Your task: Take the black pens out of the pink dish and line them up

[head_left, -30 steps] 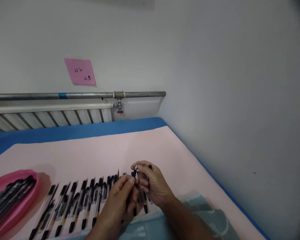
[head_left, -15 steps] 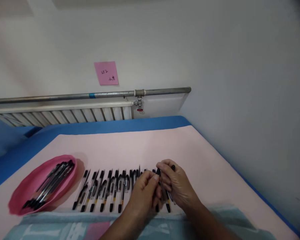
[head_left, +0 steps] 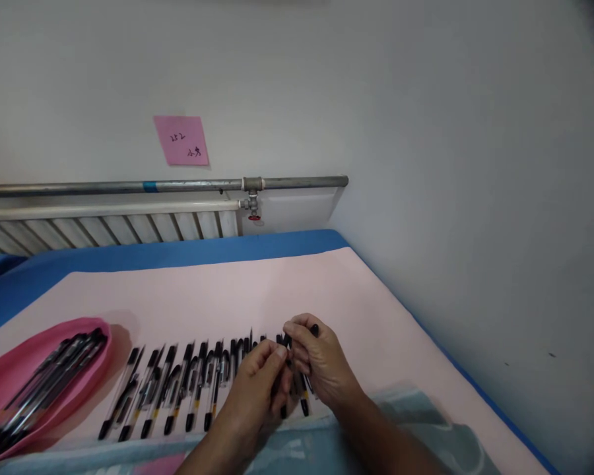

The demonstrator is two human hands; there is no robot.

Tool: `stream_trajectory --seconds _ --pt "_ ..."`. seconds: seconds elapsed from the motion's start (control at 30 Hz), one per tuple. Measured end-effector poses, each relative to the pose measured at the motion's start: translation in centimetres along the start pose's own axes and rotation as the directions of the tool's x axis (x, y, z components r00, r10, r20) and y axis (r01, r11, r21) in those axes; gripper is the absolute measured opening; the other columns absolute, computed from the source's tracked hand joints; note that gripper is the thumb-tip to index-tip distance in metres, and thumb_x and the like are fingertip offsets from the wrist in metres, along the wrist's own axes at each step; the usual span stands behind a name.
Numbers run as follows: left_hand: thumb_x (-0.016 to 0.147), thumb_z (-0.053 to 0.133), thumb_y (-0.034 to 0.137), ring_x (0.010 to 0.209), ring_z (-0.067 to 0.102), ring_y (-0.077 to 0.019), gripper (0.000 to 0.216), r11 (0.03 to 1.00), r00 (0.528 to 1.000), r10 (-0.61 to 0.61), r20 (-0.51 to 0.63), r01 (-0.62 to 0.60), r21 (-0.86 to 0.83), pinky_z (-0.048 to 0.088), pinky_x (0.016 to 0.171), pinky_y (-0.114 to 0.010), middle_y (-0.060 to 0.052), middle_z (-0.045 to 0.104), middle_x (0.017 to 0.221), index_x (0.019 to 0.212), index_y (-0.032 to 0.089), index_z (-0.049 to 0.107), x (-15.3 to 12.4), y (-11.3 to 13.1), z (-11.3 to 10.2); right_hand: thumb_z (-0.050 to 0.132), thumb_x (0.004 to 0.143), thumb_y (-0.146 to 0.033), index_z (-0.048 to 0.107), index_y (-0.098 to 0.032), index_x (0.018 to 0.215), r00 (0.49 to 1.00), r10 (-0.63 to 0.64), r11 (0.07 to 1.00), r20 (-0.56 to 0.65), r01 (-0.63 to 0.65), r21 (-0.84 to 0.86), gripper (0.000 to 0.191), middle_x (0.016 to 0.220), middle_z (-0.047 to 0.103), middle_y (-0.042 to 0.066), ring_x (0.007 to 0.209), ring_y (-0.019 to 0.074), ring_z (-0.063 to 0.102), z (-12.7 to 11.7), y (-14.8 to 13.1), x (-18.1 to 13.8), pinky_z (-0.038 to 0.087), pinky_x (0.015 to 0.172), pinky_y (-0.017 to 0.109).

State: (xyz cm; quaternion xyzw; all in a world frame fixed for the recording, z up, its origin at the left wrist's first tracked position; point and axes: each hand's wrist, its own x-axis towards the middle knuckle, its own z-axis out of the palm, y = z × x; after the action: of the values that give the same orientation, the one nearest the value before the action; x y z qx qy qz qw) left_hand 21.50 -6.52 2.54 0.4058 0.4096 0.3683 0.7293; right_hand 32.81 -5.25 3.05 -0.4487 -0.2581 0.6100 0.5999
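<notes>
The left hand (head_left: 260, 379) and the right hand (head_left: 324, 363) were close together, up over the pens (head_left: 172, 389). Both hands pinched one small black pen piece (head_left: 286, 340), with the thumb and first finger of each closed on it. The fingers hid most of it, so I could not tell its whole shape. A black round end (head_left: 315, 330) poked up out of the right hand, and the curled fingers hid the rest.

The pens lay side by side in a long row on the pale pink sheet (head_left: 212, 290). They had see-through bodies and black ends, and thin refills and loose caps lay between them. More pens were heaped in a pink bowl (head_left: 92, 384) left of the row. A light blue cloth (head_left: 297, 455) lay along the near side, under the arms.
</notes>
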Motion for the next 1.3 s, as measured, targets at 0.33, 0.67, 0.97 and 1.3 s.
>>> stream_trajectory --seconds 0.33,0.67,0.97,1.3 --pt "0.077 0.053 0.046 0.029 0.026 -0.0007 0.029 0.998 0.998 -0.054 -0.008 0.054 -0.029 0.013 0.03 -0.013 0.008 0.044 0.048 0.07 0.019 0.044 -0.1 -0.4 -0.1 0.066 0.067 -0.029 0.057 -0.014 0.073 0.999 0.027 1.0 0.047 -0.027 0.003 0.019 0.058 0.052 -0.004 0.034 0.0 0.027 -0.2 -0.6 0.0 0.017 0.029 0.014" --pt "0.071 0.057 0.048 0.025 0.026 -0.0014 0.033 0.992 0.99 -0.129 0.06 0.129 0.007 0.012 0.028 -0.014 0.009 0.043 0.04 0.064 0.018 0.044 -0.1 -0.3 0.2 0.063 0.067 -0.029 0.052 -0.016 0.067 0.979 -0.159 0.987 -0.127 0.156 -0.031 0.017 0.058 0.055 -0.004 0.033 0.0002 0.028 -1.5 -1.7 0.9 0.016 0.029 0.015" --pt "0.073 0.055 0.047 0.025 0.024 -0.0011 0.03 0.99 0.989 -0.144 0.039 0.143 0.017 0.012 0.027 -0.014 0.009 0.045 0.044 0.069 0.019 0.046 -0.2 0.0 -0.1 0.062 0.066 -0.029 0.05 -0.017 0.068 0.95 -0.23 0.973 -0.209 0.225 -0.048 0.017 0.064 0.058 -0.003 0.033 0.0001 0.027 -2.8 -2.7 1.3 0.014 0.03 0.015" --pt "0.076 0.053 0.045 0.027 0.024 -0.0008 0.028 0.994 0.994 -0.104 0.04 0.106 -0.039 0.013 0.027 -0.013 0.008 0.047 0.049 0.071 0.019 0.045 0.1 -0.6 -0.6 0.062 0.066 -0.024 0.05 -0.017 0.066 0.999 0.003 0.971 0.034 0.005 -0.239 0.014 0.038 0.029 -0.012 0.032 0.0016 0.022 -0.9 -1.1 0.1 0.016 0.032 0.016"
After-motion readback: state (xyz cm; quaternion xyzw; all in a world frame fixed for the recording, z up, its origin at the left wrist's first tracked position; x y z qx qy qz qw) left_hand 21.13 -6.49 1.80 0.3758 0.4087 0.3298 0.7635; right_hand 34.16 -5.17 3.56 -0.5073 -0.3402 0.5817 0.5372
